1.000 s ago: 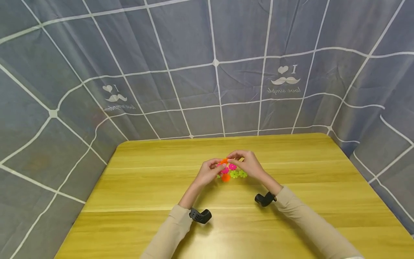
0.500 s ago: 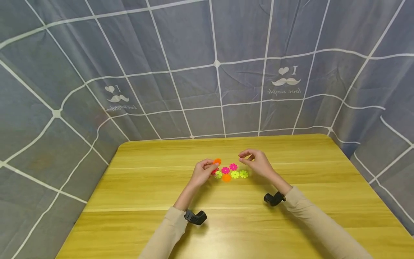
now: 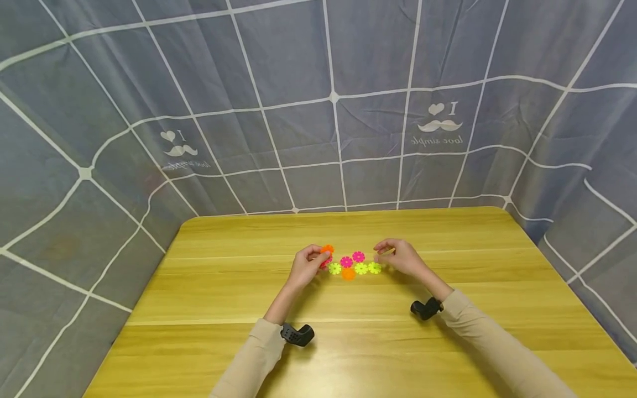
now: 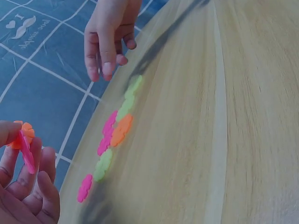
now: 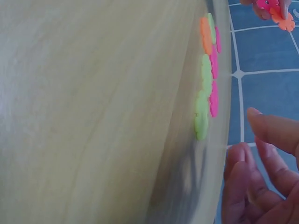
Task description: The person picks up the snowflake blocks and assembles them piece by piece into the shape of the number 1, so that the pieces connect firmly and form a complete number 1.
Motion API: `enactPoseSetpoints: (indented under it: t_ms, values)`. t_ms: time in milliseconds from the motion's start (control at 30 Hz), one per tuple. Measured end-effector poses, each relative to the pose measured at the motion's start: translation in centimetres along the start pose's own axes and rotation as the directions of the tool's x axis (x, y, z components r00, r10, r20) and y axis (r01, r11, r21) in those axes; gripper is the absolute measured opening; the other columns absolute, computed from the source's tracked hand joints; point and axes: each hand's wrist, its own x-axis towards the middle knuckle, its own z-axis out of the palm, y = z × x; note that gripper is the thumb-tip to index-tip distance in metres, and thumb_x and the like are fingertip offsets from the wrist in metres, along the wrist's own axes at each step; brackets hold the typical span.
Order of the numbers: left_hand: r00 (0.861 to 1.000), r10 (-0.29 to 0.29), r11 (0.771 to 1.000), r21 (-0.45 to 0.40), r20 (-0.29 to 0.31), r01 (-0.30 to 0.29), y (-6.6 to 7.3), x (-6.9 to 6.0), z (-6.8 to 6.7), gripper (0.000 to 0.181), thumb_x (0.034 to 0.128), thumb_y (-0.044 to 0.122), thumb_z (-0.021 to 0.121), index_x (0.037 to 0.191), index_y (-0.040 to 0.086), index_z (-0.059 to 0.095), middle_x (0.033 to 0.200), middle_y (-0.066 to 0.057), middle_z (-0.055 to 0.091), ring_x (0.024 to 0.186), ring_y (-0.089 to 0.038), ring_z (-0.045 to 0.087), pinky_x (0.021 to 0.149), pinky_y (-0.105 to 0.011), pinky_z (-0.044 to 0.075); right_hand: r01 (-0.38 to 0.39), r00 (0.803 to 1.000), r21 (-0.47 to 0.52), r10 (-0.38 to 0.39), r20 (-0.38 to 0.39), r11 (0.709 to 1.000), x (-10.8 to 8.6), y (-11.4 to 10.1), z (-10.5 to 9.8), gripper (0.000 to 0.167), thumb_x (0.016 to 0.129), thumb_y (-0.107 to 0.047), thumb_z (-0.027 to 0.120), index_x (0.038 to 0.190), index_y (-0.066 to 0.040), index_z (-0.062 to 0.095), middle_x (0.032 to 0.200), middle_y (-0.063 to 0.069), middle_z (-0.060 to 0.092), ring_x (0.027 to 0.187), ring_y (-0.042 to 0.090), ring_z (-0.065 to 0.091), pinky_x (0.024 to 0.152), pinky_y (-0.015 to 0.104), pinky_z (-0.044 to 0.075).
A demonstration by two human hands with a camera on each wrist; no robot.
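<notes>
- Head view: the left hand [image 3: 302, 268] pinches, between thumb and fingers, a bright orange flower-shaped plastic disc [image 3: 327, 249] together with a pink one, at ten o'clock from a second, flat-lying orange disc [image 3: 348, 273] on the yellow wood-grain tabletop [image 3: 174, 287]. Around that flat disc lie a pink disc [image 3: 346, 262] at twelve, another pink disc [image 3: 358, 256] at one, and lime-green flower-shaped discs: one [image 3: 335, 268] between nine and ten, two [image 3: 361, 268] near three. The right hand [image 3: 404, 258] hovers between two and three, beyond the green ones.
- Left wrist view: at about half past eight from the frame's centre, the held pink disc [image 4: 27, 151] meets the orange one at an angle; they look joined, though how deeply cannot be told. The pieces are probably very light and fairly stiff, with thin, perhaps slick faces; a pinch across the flat faces, near the rim, should suit them, leaving the notched edges free. One lone pink disc [image 4: 84, 188] lies near seven, a poor edge to get a nail under while flat.
- Right wrist view: the right hand, at four o'clock, has thumb and fingers apart and loosely bent, with nothing between them. The held pair shows near two; pressing too hard could bend its thin petals.
</notes>
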Motion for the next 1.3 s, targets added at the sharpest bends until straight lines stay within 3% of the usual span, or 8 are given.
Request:
enactPoseSetpoints:
  t_ms: [300,367,567,667,800,1000,1167,1300]
  values:
    - [0.998,0.07,0.997,0.038,-0.007,-0.07,0.9,-0.8,0.4,0.02,0.0919,0.007,0.062,0.104,-0.01,0.063,0.091,-0.029,0.064,0.082,-0.047,0.06,0.057,-0.025,0.047,-0.075,0.992,0.035,0.072,0.099,0.997,0.1,0.4,0.4,0.032,0.08,-0.009,0.075,0.107,0.003,0.065,0.096,0.017,0.069,0.076,0.015,0.062,0.061,0.026,0.051]
    - [0.996,0.088,0.995,0.042,0.002,-0.088,0.9,-0.8,0.6,0.02,0.092,0.007,0.062,0.103,-0.01,0.064,0.091,-0.031,0.064,0.078,-0.045,0.06,0.056,-0.025,0.047,-0.08,0.991,0.007,0.079,0.106,0.997,0.1,0.3,0.5,0.032,0.079,-0.01,0.077,0.107,0.002,0.066,0.096,0.015,0.069,0.08,0.017,0.062,0.063,0.027,0.051]
    - [0.994,0.103,0.993,0.05,0.037,-0.105,0.7,-0.8,0.9,0.02,0.0934,0.009,0.061,0.102,-0.01,0.064,0.095,-0.036,0.064,0.061,-0.021,0.06,0.048,-0.029,0.048,-0.072,0.99,-0.1,0.083,0.11,0.992,0.1,0.2,0.8,0.033,0.077,-0.014,0.08,0.105,-0.001,0.069,0.098,0.011,0.07,0.09,0.022,0.064,0.077,0.034,0.051]
    - [0.996,0.084,0.995,0.054,0.041,-0.086,0.6,-0.8,0.9,0.02,0.0936,0.01,0.061,0.101,-0.008,0.064,0.097,-0.035,0.065,0.061,-0.034,0.061,0.046,-0.032,0.049,-0.076,0.989,-0.144,0.093,0.111,0.987,0.1,0.1,0.9,0.031,0.076,-0.015,0.081,0.104,-0.003,0.071,0.1,0.01,0.072,0.093,0.024,0.065,0.085,0.04,0.05]
    - [0.995,0.087,0.995,0.053,0.051,-0.089,0.5,-0.9,1.0,0.02,0.0947,0.011,0.059,0.101,-0.008,0.063,0.098,-0.034,0.066,0.078,-0.052,0.062,0.046,-0.033,0.049,-0.094,0.986,-0.18,0.116,0.117,0.979,0.2,0.0,0.9,0.029,0.077,-0.017,0.081,0.102,-0.005,0.073,0.1,0.009,0.073,0.094,0.024,0.066,0.085,0.043,0.049]
    - [0.993,0.098,0.994,0.037,0.058,-0.101,0.4,-1.0,1.1,0.021,0.0959,0.01,0.057,0.104,-0.009,0.063,0.099,-0.035,0.065,0.083,-0.054,0.06,0.05,-0.028,0.048,-0.086,0.987,-0.227,0.115,0.116,0.97,0.2,-0.1,1.0,0.028,0.076,-0.018,0.081,0.1,-0.006,0.073,0.096,0.007,0.072,0.091,0.021,0.065,0.08,0.039,0.05]
    - [0.994,0.098,0.994,0.041,0.056,-0.1,0.5,-1.1,1.1,0.022,0.0959,0.01,0.057,0.105,-0.01,0.063,0.098,-0.036,0.064,0.084,-0.054,0.06,0.055,-0.032,0.051,-0.123,0.981,-0.23,0.154,0.118,0.965,0.3,-0.2,0.9,0.029,0.076,-0.019,0.081,0.1,-0.007,0.071,0.095,0.005,0.07,0.089,0.019,0.063,0.079,0.039,0.047]
    - [0.994,0.103,0.993,0.049,0.048,-0.105,0.7,-1.2,1.2,0.022,0.0955,0.01,0.058,0.103,-0.01,0.063,0.097,-0.037,0.062,0.083,-0.054,0.06,0.056,-0.033,0.052,-0.103,0.983,-0.228,0.133,0.123,0.968,0.2,-0.6,0.6,0.029,0.075,-0.023,0.082,0.096,-0.008,0.067,0.087,0.003,0.066,0.08,0.017,0.059,0.071,0.035,0.044]
